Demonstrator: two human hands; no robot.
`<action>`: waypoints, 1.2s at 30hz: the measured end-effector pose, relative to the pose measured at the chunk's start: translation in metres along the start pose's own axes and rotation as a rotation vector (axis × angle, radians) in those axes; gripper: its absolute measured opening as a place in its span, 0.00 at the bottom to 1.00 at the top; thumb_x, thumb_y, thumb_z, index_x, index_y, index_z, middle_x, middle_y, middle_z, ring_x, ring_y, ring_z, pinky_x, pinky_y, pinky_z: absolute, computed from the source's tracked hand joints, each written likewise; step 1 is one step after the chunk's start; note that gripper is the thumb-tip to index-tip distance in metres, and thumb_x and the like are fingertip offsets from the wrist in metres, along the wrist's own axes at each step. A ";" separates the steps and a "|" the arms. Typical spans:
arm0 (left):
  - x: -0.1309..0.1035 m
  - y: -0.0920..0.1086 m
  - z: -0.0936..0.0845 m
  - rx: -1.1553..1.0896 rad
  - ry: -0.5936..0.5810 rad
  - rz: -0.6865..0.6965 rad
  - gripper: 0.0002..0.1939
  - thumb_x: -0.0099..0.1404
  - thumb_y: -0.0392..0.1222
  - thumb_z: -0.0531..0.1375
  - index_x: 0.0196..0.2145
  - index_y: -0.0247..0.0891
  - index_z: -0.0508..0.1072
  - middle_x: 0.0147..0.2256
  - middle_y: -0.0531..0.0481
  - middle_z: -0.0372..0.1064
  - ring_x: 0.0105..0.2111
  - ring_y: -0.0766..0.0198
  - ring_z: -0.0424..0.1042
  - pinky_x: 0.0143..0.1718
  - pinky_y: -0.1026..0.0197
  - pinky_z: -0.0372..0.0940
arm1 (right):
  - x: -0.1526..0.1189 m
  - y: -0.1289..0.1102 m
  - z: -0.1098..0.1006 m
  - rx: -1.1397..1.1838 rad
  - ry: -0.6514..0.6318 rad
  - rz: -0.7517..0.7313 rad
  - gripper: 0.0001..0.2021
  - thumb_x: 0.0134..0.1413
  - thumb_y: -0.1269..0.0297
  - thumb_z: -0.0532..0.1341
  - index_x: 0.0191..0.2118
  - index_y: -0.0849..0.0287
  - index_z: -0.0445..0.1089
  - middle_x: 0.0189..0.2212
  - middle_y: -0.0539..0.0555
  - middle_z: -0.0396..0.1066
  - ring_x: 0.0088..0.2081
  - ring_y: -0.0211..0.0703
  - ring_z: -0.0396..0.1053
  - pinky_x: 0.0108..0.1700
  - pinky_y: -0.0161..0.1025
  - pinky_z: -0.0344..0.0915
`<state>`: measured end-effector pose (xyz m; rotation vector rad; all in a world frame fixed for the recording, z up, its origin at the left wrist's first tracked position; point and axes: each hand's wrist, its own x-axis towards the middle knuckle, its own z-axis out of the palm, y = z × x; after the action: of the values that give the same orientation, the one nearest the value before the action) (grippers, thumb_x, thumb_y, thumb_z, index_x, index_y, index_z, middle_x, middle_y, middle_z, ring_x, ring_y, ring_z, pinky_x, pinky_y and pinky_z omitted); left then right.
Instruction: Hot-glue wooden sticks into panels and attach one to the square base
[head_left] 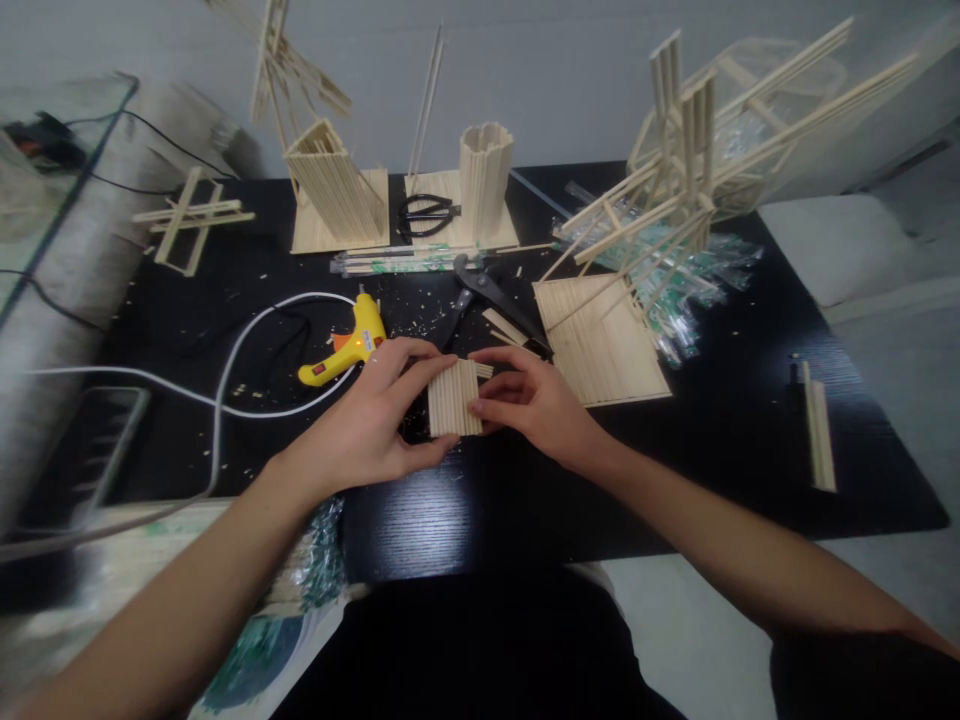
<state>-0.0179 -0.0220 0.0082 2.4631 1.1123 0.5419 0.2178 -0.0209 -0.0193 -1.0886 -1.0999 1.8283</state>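
Note:
Between my two hands is a small panel of wooden sticks (pixel 452 398) laid side by side, held above the black table. My left hand (pixel 379 420) grips its left side, thumb at the near edge and fingers at the far edge. At the panel's right side, my right hand (pixel 536 405) is closed on it with thumb and fingers; a few short stick ends show just behind. A yellow glue gun (pixel 351 345) lies beyond my left hand. Past my right hand lie dark-handled pliers (pixel 491 290) and some short sticks (pixel 510 328).
Stick structures stand at the back: a slanted tower (pixel 341 190), a round tower (pixel 486 180) and a windmill-like frame (pixel 694 170) above a flat stick base (pixel 600 340). Black scissors-like cutters (pixel 427 215) lie between the towers. A white cord (pixel 225 370) loops at left.

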 end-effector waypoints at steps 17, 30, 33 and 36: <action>0.000 -0.001 0.000 0.016 -0.017 0.008 0.36 0.65 0.49 0.69 0.66 0.41 0.62 0.59 0.37 0.63 0.61 0.43 0.65 0.62 0.38 0.66 | 0.000 0.001 -0.001 0.009 -0.014 0.004 0.27 0.45 0.63 0.78 0.51 0.52 0.71 0.30 0.46 0.76 0.34 0.41 0.78 0.36 0.41 0.82; 0.001 0.001 0.001 0.006 -0.019 0.006 0.36 0.66 0.48 0.68 0.66 0.39 0.61 0.59 0.36 0.62 0.60 0.44 0.67 0.62 0.39 0.67 | 0.003 0.005 -0.001 0.158 -0.011 0.132 0.21 0.43 0.62 0.80 0.42 0.58 0.76 0.34 0.51 0.81 0.36 0.42 0.81 0.47 0.46 0.81; 0.001 0.001 0.001 -0.002 -0.022 0.008 0.35 0.66 0.47 0.68 0.66 0.40 0.61 0.59 0.36 0.61 0.60 0.44 0.67 0.61 0.38 0.67 | 0.004 0.006 -0.002 0.185 -0.022 0.146 0.18 0.43 0.62 0.80 0.40 0.59 0.78 0.35 0.51 0.81 0.37 0.42 0.81 0.48 0.47 0.81; 0.001 0.001 0.002 -0.006 -0.015 0.014 0.35 0.65 0.47 0.68 0.65 0.41 0.61 0.58 0.36 0.62 0.59 0.44 0.68 0.61 0.38 0.68 | 0.004 0.007 -0.002 0.194 -0.021 0.149 0.17 0.42 0.62 0.80 0.38 0.59 0.79 0.35 0.52 0.81 0.37 0.42 0.80 0.48 0.47 0.81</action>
<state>-0.0162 -0.0221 0.0073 2.4680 1.0869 0.5295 0.2168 -0.0192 -0.0276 -1.0625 -0.8513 2.0206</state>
